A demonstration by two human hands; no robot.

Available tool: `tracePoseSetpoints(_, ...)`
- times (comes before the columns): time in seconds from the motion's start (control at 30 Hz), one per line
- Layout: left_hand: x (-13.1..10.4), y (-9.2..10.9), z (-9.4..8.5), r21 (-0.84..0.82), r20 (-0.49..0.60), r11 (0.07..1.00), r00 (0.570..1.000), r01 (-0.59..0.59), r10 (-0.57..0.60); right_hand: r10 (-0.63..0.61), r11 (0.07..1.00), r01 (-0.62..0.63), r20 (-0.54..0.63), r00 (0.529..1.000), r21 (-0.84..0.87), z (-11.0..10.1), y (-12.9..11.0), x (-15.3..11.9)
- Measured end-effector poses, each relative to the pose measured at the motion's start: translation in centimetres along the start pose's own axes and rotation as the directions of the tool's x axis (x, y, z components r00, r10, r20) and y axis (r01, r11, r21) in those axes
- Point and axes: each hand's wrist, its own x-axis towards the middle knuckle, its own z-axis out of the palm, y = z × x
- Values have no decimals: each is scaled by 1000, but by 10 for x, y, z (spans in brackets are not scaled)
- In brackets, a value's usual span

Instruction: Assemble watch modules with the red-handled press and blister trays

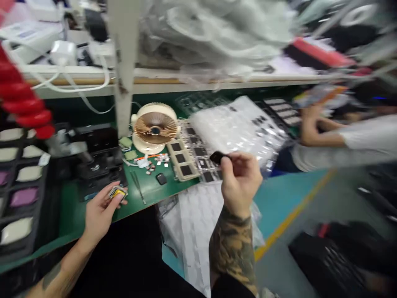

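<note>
Between the thumb and fingers of my left hand (101,210) is a small device casing (118,192) with yellow showing inside, held low over the green table. My right hand (240,180) pinches a small dark flat piece (217,157), raised in front of a sheet of bubble wrap. I cannot tell exactly what this piece is. On the table between the hands lie tweezers (138,188) and a small black rounded piece (161,179). Small white and reddish bits (151,167) are scattered just behind them.
A cream fan (155,129) stands behind the small parts. Beside it is a beige tray (182,161) with dark squares. Bubble wrap (229,124) covers the right side. A black tray (37,215) of pale and purple casings stands left. Another person's arm (322,134) reaches in at right.
</note>
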Motion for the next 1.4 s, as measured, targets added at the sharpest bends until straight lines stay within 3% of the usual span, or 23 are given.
tracePoseSetpoints(0.07, 3, 5, -2, -91, 31, 995, 999, 31, -28, 60, 971, -97, 172, 983, 218, 46, -22, -48)
tracePoseSetpoints(0.17, 4, 5, -7, -191, 42, 979, 997, 68, -61, 107, 878, -289, 432, 896, 381, 106, -46, -111)
tracePoseSetpoints(0.3, 0, -2, -15, -229, -47, 971, 996, 68, -80, 79, 803, -419, 621, 780, 424, 146, -58, -160)
tracePoseSetpoints(0.37, -1, -6, -18, -244, -63, 968, 995, 61, -79, 26, 814, -396, 655, 755, 425, 150, -59, -168)
tracePoseSetpoints(0.53, -3, -9, -25, -258, -16, 965, 998, 58, -64, -189, 910, -113, 640, 745, 400, 152, -65, -167)
tracePoseSetpoints(0.63, -6, -8, -26, -272, 38, 961, 999, 46, -37, -247, 917, -38, 639, 728, 398, 157, -70, -167)
tracePoseSetpoints(0.83, -6, -1, -25, -261, 7, 965, 1000, -15, 18, -246, 921, -24, 627, 739, 389, 162, -70, -179)
tracePoseSetpoints(0.97, -6, 7, -24, -262, -27, 962, 997, -72, 67, -111, 907, -198, 664, 740, 372, 159, -71, -181)
tracePoseSetpoints(1.03, -8, 10, -25, -235, -11, 969, 997, -73, 73, -97, 900, -225, 672, 734, 375, 158, -72, -178)
tracePoseSetpoints(1.17, -10, 7, -30, -65, -21, 995, 997, -73, 72, -242, 927, -37, 671, 701, 373, 156, -74, -171)
tracePoseSetpoints(1.27, -10, 0, -32, 22, -40, 999, 999, -33, 34, -298, 925, 20, 688, 662, 380, 157, -72, -169)
tracePoseSetpoints(1.4, -6, -6, -30, -72, -27, 991, 993, 114, -116, -297, 914, 10, 650, 700, 407, 157, -70, -175)
